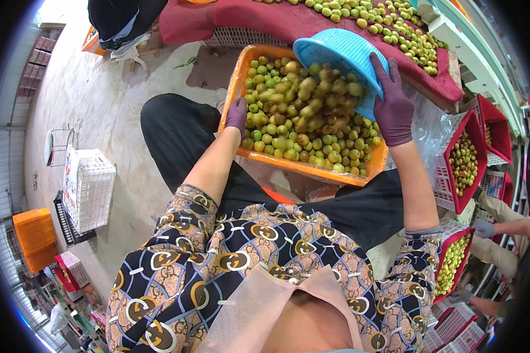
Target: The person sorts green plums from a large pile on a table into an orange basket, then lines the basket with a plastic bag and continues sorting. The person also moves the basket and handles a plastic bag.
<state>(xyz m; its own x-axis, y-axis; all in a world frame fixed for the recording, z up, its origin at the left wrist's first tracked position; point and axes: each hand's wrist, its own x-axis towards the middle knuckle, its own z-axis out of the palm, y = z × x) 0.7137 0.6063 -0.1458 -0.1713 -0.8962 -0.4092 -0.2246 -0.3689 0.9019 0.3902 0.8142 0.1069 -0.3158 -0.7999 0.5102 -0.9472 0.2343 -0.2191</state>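
Note:
In front of me an orange plastic crate (309, 170), lined with clear film, holds many small round green and brownish fruits (287, 137). My left hand (237, 115), in a purple glove, grips the crate's left rim. My right hand (393, 101), gloved alike, holds a blue perforated plastic basin (340, 46) by its right side. The basin is tipped over the crate's upper right part. Blurred fruits (327, 90) tumble from its mouth onto the heap. Its inside is partly hidden by the falling fruit.
Beyond the crate runs a table draped in red cloth (256, 20), with more fruit (406, 35) on it. At right stand red-lined white crates of fruit (450, 163). Another person's gloved hand (484, 228) is beside them. A white crate (95, 189) stands on the floor at left.

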